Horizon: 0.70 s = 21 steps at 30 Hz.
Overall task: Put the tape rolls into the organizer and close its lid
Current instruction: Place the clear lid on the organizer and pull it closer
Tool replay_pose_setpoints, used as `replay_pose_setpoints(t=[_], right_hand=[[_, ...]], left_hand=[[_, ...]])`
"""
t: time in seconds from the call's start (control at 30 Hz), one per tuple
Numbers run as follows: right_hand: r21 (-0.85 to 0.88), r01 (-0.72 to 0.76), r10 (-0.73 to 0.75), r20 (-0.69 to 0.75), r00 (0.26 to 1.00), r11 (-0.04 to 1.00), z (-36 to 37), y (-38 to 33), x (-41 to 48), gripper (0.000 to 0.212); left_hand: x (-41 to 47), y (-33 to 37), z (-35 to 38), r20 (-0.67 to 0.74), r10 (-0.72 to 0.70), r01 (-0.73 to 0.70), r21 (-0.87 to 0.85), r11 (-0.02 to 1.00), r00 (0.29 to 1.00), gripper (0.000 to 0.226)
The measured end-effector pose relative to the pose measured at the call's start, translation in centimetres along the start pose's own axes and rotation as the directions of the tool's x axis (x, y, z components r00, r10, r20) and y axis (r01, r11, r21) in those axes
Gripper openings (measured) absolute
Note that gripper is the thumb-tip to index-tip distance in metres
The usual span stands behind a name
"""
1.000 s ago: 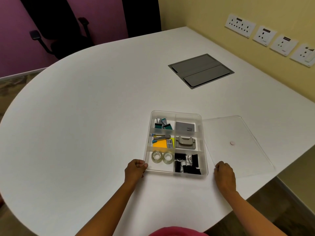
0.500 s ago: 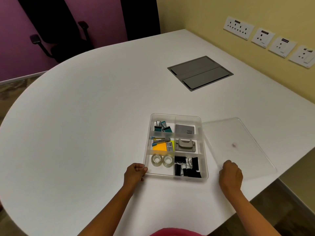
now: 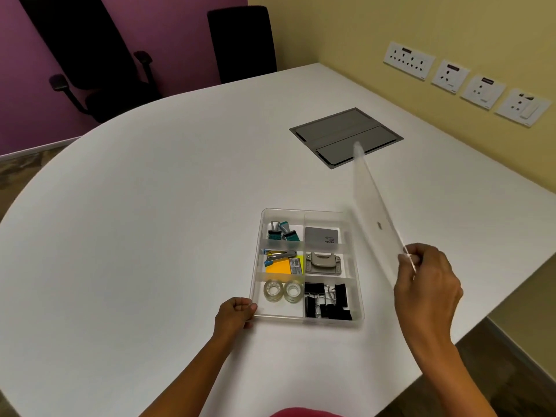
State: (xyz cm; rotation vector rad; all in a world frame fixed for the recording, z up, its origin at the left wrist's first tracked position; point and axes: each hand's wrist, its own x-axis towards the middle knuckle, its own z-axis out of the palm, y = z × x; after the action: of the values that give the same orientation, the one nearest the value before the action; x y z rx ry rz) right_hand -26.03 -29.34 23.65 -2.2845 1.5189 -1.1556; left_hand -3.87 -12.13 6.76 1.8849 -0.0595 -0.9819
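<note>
The clear plastic organizer (image 3: pixel 307 212) sits open on the white table. Two clear tape rolls (image 3: pixel 282 291) lie side by side in its near-left compartment. Other compartments hold binder clips, a stapler, sticky notes and a hole punch. My left hand (image 3: pixel 234 314) grips the organizer's near-left corner. My right hand (image 3: pixel 427 284) pinches the near edge of the transparent lid (image 3: pixel 373 206), which is raised off the table and tilted steeply, edge-on, just right of the organizer.
A grey cable hatch (image 3: pixel 346 136) is set into the table (image 3: pixel 135 236) behind the organizer. Wall sockets (image 3: pixel 469 82) line the yellow wall on the right. Two black chairs (image 3: pixel 99 61) stand beyond the far edge. The table's edge runs close on the right.
The lid lay flat on the table right of the organizer; my right hand has taken its near edge and lifted it, tilting it up. My left hand stayed at the organizer's corner.
</note>
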Motion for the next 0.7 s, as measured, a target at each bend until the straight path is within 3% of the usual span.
replay_pose_setpoints(t=[0.1,0.27,0.4,0.47,0.57,0.63,0.7], right_hand=[[0.179,-0.101,0.096,0.037,0.995,0.979,-0.6,-1.3,0.1,0.008],[0.332,-0.302,0.294,0.077,0.953,0.894,-0.7,-1.5,-0.2,0.006],[0.488,-0.43,0.399,0.172,0.901,0.759,-0.6,0.1,-1.0,0.018],[0.582,-0.515,0.436,0.284,0.854,0.629,0.0,1.1,-1.3,0.025],[0.646,-0.695,0.438,0.551,0.71,0.316,1.9,2.8,-1.7,0.027],[0.551,-0.82,0.427,0.712,0.558,0.154,3.4,4.0,-2.0,0.026],[0.413,-0.909,0.44,0.807,0.393,0.056,5.0,5.4,-2.6,0.023]], left_hand=[[-0.2,0.1,0.0,-0.008,0.014,-0.014,0.015,1.0,1.0,0.022],[-0.6,0.2,0.1,-0.022,0.054,-0.053,0.061,0.997,0.998,0.02],[-0.6,0.2,0.1,-0.015,0.047,-0.046,0.03,0.998,0.999,0.02],[-0.5,0.0,0.1,-0.003,0.039,-0.039,0.009,0.999,0.999,0.02],[-0.5,-0.1,-0.1,0.015,0.028,-0.028,-0.017,0.999,1.0,0.016],[-0.6,-0.1,-0.2,0.019,0.02,-0.019,-0.045,0.999,1.0,0.012],[-1.0,-0.1,-0.3,0.029,-0.003,0.006,-0.104,0.995,1.0,0.016]])
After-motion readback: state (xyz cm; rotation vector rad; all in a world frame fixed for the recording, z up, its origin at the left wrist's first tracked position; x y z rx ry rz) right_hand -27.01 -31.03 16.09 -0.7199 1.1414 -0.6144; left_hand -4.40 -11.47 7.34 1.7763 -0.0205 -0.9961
